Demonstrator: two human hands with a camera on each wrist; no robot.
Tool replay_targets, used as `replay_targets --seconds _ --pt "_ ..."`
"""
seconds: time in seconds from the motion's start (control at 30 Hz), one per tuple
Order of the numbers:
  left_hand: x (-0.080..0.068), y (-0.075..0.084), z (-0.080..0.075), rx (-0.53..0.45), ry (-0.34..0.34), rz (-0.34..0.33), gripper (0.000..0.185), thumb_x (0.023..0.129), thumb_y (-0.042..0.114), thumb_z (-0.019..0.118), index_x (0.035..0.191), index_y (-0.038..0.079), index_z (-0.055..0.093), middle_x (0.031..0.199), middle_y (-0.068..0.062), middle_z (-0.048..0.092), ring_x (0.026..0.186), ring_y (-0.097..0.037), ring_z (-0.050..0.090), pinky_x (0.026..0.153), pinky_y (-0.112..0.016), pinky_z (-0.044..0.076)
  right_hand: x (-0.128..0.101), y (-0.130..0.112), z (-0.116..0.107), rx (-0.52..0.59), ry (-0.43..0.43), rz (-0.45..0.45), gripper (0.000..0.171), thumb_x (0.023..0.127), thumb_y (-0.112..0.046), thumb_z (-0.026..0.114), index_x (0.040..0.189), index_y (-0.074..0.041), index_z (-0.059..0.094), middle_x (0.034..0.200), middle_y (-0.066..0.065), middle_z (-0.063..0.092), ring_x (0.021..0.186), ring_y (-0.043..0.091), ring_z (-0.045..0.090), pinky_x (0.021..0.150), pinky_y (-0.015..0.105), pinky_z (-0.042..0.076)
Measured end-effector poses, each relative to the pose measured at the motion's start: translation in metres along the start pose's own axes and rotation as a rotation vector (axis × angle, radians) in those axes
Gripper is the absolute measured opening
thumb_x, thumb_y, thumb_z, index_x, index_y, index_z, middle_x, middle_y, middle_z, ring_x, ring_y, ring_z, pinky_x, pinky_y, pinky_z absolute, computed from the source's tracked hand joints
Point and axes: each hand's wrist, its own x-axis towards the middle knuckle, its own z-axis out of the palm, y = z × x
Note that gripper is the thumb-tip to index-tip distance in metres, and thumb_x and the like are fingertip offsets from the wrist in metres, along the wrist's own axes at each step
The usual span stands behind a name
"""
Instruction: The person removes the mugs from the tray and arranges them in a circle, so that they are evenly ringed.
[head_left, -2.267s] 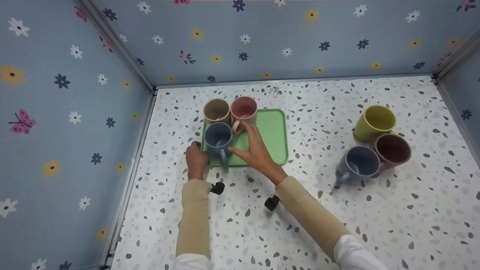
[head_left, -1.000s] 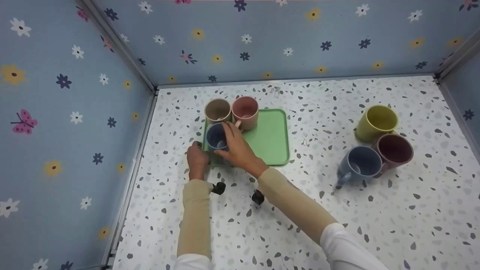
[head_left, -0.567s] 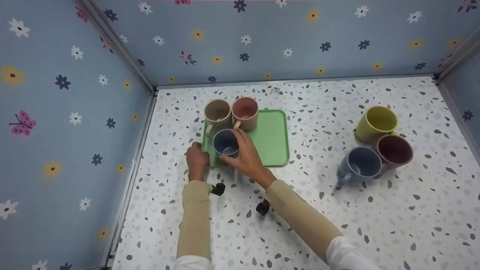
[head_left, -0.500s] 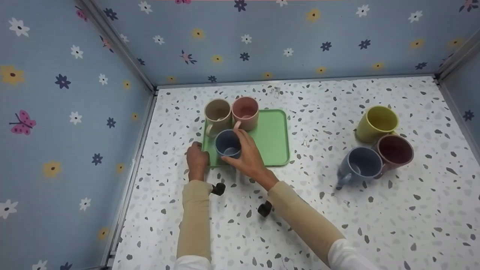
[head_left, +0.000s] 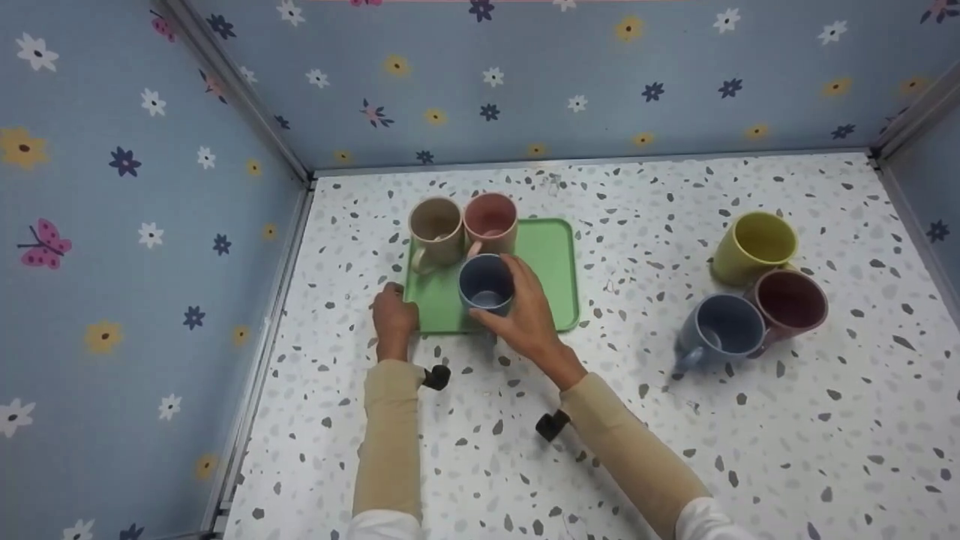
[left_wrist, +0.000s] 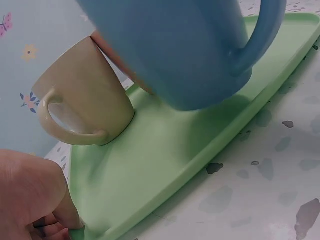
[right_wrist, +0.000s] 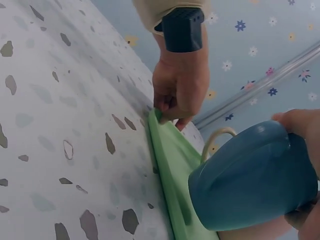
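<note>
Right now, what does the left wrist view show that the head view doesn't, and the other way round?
Only the left wrist view shows the lifted blue mug's base clear of the green tray. Only the head view shows the pink mug on the tray, the right hand gripping the blue mug, and three mugs off to the right: yellow mug, maroon mug, second blue mug. Both show the beige mug and the left hand at the tray's corner.

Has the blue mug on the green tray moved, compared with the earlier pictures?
Yes. The right hand has carried the blue mug rightward, from below the beige mug to below the pink mug.
</note>
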Motion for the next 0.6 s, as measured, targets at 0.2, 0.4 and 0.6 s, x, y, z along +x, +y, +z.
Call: replay_targets --seconds 0.2,0.4,0.6 --pt "-0.002 0.001 -0.002 -0.009 0.007 0.021 0.042 0.079 -0.001 0.047 0.120 -0.006 0.054 0.117 -0.028 0.059 0.110 -0.041 0.055 0.095 -0.048 0.043 -0.002 0.004 -0.013 -0.001 0.068 -0.005 0.085 0.065 -0.029 0.087 0.135 -0.004 0.046 0.132 0.007 0.051 0.124 0.017 0.046 0.108 0.034 0.033" --pt "-0.003 0.002 -0.002 -0.024 0.006 0.021 0.042 0.080 -0.002 0.046 0.120 -0.006 0.055 0.118 -0.028 0.059 0.110 -0.040 0.055 0.094 -0.048 0.043 -0.008 0.008 -0.025 -0.042 0.134 0.020 0.081 0.065 -0.029 0.087 0.132 -0.004 0.048 0.131 0.010 0.051 0.123 0.021 0.046 0.107 0.037 0.034" --pt "-0.004 0.004 -0.002 -0.036 -0.006 0.006 0.041 0.082 -0.002 0.044 0.121 -0.006 0.054 0.117 -0.027 0.059 0.108 -0.039 0.055 0.095 -0.048 0.043 -0.015 0.012 -0.036 -0.044 0.183 0.072 0.079 0.065 -0.029 0.086 0.129 -0.003 0.048 0.131 0.013 0.049 0.122 0.024 0.045 0.107 0.040 0.034"
